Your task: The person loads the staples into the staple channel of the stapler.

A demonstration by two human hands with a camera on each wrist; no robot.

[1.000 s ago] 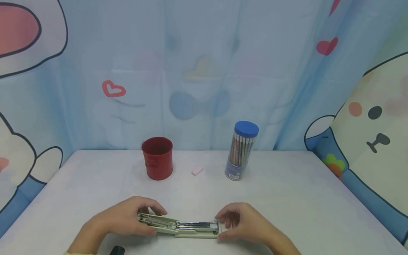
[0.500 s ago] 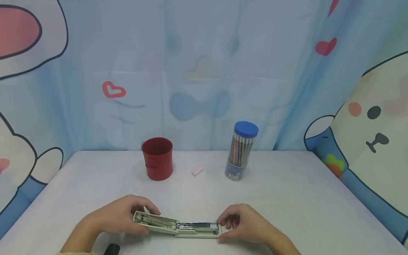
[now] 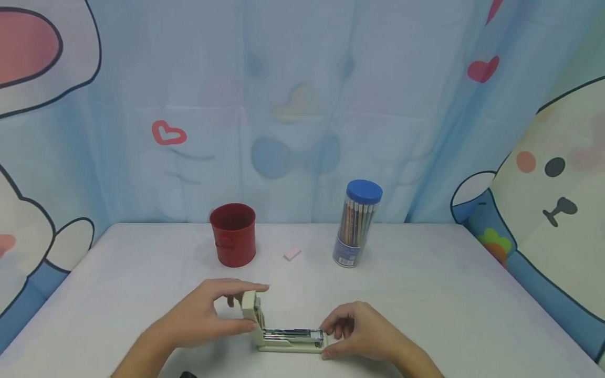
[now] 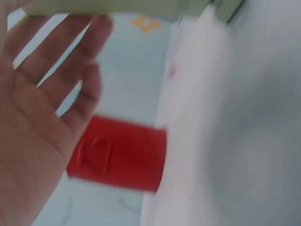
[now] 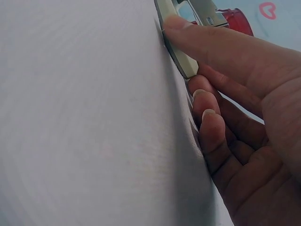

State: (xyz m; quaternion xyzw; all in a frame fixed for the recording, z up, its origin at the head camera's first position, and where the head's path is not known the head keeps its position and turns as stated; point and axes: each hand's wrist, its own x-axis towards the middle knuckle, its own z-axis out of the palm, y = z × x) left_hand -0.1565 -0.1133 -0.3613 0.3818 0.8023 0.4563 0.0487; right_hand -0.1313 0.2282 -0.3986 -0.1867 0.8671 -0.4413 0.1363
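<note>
Evidently, the stapler [image 3: 292, 347], of pale green and smooth, plastic-looking body, is near the front of the white surface [image 3: 449, 278], unfolded into an L shape. Its long, shiny metal rail lies bare along the base. The left hand [image 3: 208, 317] holds the upright arm between thumb and fingers; the right hand [image 3: 361, 331] pinches the end of the base, hiding its tip. Behind stand a red mug [image 3: 236, 241], round and glossy, a small pink block [image 3: 292, 252], and a transparent cylinder of pencils [image 3: 356, 226] with blue lid [image 3: 364, 191]. Its label [image 3: 348, 252] bears a barcode, but the writing is too small for reading. A dark object [image 3: 188, 375] is cut by the lower edge. The left wrist view is blurred.
</note>
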